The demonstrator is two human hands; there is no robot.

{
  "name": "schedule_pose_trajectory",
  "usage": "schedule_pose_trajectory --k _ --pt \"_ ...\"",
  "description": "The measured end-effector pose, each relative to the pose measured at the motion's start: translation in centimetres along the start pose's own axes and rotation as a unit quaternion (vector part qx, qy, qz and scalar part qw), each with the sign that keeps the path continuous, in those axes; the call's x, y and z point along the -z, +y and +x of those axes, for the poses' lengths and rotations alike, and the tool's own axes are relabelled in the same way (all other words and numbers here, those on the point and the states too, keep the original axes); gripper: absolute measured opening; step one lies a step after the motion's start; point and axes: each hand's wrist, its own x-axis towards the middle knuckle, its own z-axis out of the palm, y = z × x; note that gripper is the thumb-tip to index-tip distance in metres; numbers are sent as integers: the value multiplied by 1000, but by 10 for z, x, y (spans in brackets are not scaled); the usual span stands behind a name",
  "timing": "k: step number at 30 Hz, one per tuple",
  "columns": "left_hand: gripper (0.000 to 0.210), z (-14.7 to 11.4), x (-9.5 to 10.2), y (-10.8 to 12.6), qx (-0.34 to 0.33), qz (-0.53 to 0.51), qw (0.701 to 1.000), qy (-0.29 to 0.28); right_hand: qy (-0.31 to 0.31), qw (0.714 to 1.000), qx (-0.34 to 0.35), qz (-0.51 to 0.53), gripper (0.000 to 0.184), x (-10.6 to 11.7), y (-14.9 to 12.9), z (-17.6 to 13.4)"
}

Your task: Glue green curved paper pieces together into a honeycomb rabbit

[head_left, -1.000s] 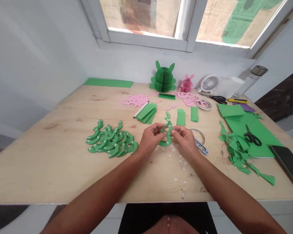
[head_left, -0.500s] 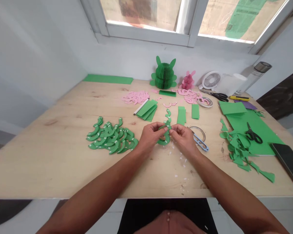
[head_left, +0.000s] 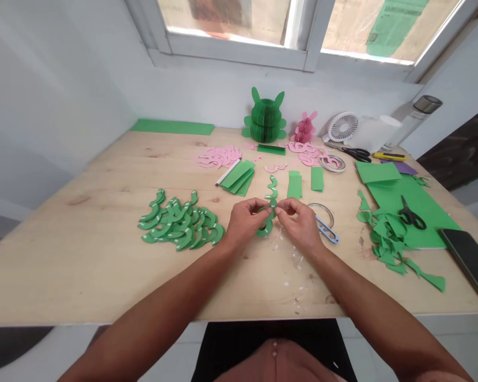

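A curved green paper cutout (head_left: 267, 230) with white strips on it is held just above the table, in front of me. My left hand (head_left: 242, 222) pinches its left side between thumb and fingers. From the right, my right hand (head_left: 301, 223) closes thumb and forefinger at its upper edge; the fingertips of both hands nearly meet and hide part of the paper. Just beyond my fingers lies another wavy green cutout (head_left: 273, 185). A heap of similar green cutouts (head_left: 183, 223) lies left of my left hand. A blue cutter (head_left: 327, 231) and a tape roll (head_left: 330, 213) rest beside my right hand.
Green scraps (head_left: 386, 233), black-handled scissors (head_left: 412, 216) and a phone (head_left: 468, 260) lie at right. Pink cutouts (head_left: 219, 157), green rectangles (head_left: 239, 178) and a white pen (head_left: 228, 173) are farther back. A green honeycomb paper figure (head_left: 265, 121) and a fan (head_left: 342, 127) stand against the wall.
The view has shifted slightly. My fingertips have drawn a little closer together on the green cutout, and its upper end looks turned. The other things lie as before.
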Motion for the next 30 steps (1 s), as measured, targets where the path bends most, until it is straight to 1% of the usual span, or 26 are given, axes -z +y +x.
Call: schedule_pose_trajectory --k 7,14,21,24,30 --pt "8 -1 0 -3 -58 67 996 -17 13 997 31 -73 11 0 2 -1" --pt "12 -1 2 -5 -95 126 987 -18 22 990 58 -129 15 2 -2 -2" --pt "13 -4 1 1 -127 184 975 -5 31 983 83 -164 16 1 -2 -3" --pt "14 -5 1 0 -128 189 974 -2 32 981 93 -168 16 1 0 -3" --pt "14 -1 3 -6 -110 160 981 -7 40 978 107 -174 16 1 2 -3"
